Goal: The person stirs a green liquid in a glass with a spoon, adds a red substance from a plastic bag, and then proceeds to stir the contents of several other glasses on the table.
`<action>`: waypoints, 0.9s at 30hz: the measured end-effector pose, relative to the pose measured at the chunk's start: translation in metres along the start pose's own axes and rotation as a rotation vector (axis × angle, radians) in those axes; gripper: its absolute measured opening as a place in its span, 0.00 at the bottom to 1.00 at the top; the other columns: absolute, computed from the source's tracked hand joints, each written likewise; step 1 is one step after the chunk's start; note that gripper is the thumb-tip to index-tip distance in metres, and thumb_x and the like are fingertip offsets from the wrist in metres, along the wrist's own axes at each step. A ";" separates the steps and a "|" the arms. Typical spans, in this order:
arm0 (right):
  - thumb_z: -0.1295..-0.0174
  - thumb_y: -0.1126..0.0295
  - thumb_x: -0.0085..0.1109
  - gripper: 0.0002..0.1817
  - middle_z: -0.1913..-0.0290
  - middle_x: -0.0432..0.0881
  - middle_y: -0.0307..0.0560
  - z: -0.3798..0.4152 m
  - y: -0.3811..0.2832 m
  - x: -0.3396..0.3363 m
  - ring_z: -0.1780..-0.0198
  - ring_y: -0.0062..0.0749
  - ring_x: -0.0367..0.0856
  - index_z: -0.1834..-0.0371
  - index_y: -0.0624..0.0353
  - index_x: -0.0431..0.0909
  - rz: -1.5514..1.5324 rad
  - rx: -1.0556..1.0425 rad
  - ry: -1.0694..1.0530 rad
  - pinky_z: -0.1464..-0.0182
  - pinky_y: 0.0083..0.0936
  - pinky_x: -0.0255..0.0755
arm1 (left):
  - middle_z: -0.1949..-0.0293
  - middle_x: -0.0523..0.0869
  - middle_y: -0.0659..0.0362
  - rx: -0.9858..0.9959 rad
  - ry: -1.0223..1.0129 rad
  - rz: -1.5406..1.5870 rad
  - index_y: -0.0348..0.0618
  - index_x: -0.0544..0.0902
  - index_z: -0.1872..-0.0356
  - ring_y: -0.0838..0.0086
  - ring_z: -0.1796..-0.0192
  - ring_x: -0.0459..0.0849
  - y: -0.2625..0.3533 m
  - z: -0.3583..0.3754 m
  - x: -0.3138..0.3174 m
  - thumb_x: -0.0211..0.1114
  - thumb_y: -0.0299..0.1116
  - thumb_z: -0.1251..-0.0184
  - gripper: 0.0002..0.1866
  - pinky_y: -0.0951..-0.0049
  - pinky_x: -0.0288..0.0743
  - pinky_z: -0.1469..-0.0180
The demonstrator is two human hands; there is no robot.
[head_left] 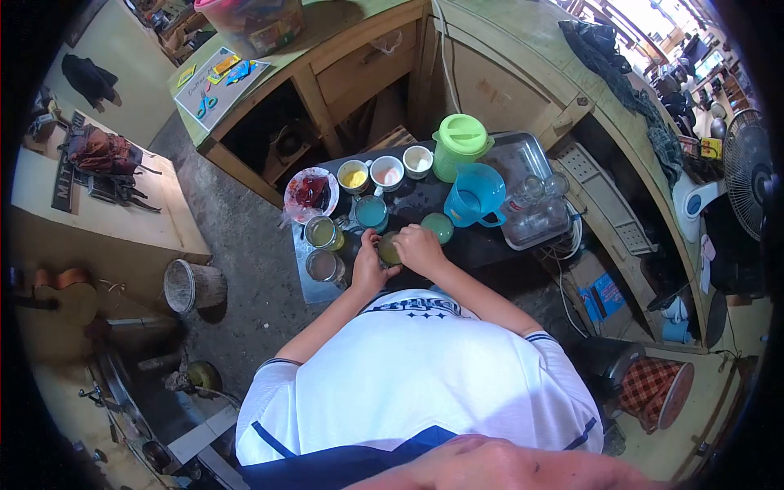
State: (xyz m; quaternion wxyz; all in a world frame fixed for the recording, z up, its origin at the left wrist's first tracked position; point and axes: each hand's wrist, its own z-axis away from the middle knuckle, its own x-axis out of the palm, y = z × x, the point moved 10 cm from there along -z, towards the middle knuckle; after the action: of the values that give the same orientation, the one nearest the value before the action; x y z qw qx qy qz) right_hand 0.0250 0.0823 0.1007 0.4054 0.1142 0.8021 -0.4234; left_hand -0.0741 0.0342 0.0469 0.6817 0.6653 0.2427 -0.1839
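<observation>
My left hand (367,265) is closed round the side of a glass (389,249) of murky yellow-green liquid. At the glass's rim, the fingers of my right hand (419,248) are bent together; what they hold, if anything, is hidden. A glass of green liquid (438,227) stands just beyond my right hand. Left of my hands are a blue-green drink in a glass mug (371,212), a yellowish one (324,233) and a greyish-brown one (324,265). Behind them stand cups of yellow (354,176), pinkish (387,173) and white contents (418,162).
A plate (291,201) with dark red pieces sits at the low table's left end. Right of the cups are a green lidded pitcher (461,147), a blue jug (475,194) and a metal tray (535,145) holding clear glassware. A white bucket (194,286) stands on the floor.
</observation>
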 end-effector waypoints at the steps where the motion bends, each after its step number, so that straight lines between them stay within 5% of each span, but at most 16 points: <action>1: 0.48 0.69 0.60 0.07 0.73 0.81 0.49 0.002 0.005 0.012 0.65 0.44 0.82 0.76 0.61 0.83 0.049 0.017 -0.088 0.62 0.39 0.77 | 0.50 0.78 0.45 -0.002 -0.001 0.000 0.34 0.56 0.37 0.53 0.48 0.80 0.000 0.001 0.000 0.81 0.27 0.66 0.52 0.63 0.74 0.46; 12: 0.49 0.69 0.60 0.07 0.72 0.82 0.49 0.000 0.000 0.001 0.64 0.44 0.82 0.76 0.60 0.83 0.031 0.007 -0.015 0.60 0.39 0.77 | 0.49 0.79 0.45 -0.031 0.002 -0.006 0.35 0.57 0.37 0.53 0.47 0.80 -0.003 -0.001 0.000 0.82 0.26 0.68 0.53 0.62 0.74 0.46; 15: 0.48 0.69 0.60 0.06 0.73 0.81 0.48 0.003 0.002 0.016 0.65 0.43 0.81 0.75 0.59 0.83 0.078 0.005 -0.156 0.61 0.39 0.76 | 0.49 0.79 0.45 -0.011 0.007 -0.016 0.35 0.57 0.37 0.53 0.47 0.80 -0.005 -0.001 0.002 0.82 0.26 0.68 0.53 0.63 0.75 0.46; 18: 0.48 0.69 0.60 0.07 0.72 0.82 0.49 0.000 0.001 -0.002 0.64 0.44 0.82 0.76 0.60 0.83 0.014 0.026 0.009 0.60 0.39 0.77 | 0.49 0.79 0.45 -0.016 0.013 -0.028 0.35 0.57 0.37 0.53 0.47 0.80 -0.006 -0.001 0.002 0.82 0.26 0.68 0.53 0.63 0.74 0.46; 20: 0.47 0.68 0.60 0.07 0.71 0.81 0.48 0.005 0.007 0.019 0.64 0.43 0.81 0.75 0.60 0.83 0.107 0.049 -0.181 0.61 0.39 0.77 | 0.49 0.79 0.45 -0.023 0.003 -0.020 0.35 0.57 0.37 0.53 0.47 0.80 -0.003 -0.001 0.001 0.82 0.26 0.68 0.53 0.62 0.74 0.46; 23: 0.47 0.68 0.60 0.08 0.71 0.82 0.49 0.001 -0.006 -0.001 0.63 0.43 0.82 0.75 0.59 0.84 0.069 0.024 -0.044 0.60 0.39 0.77 | 0.49 0.79 0.46 -0.013 0.007 -0.014 0.34 0.57 0.37 0.53 0.48 0.80 -0.004 -0.001 0.001 0.82 0.26 0.69 0.53 0.62 0.74 0.46; 27: 0.46 0.68 0.59 0.07 0.71 0.81 0.48 0.003 0.006 0.016 0.63 0.43 0.81 0.73 0.58 0.84 0.099 0.055 -0.169 0.61 0.40 0.77 | 0.49 0.79 0.46 -0.022 0.011 -0.038 0.34 0.58 0.37 0.53 0.48 0.80 -0.002 0.000 0.000 0.82 0.26 0.69 0.53 0.63 0.75 0.47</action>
State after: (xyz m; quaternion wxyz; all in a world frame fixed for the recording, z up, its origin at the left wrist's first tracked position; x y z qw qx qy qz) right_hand 0.0195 0.0810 0.0841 0.4888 0.1290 0.7463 -0.4329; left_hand -0.0758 0.0345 0.0450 0.6840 0.6540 0.2609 -0.1906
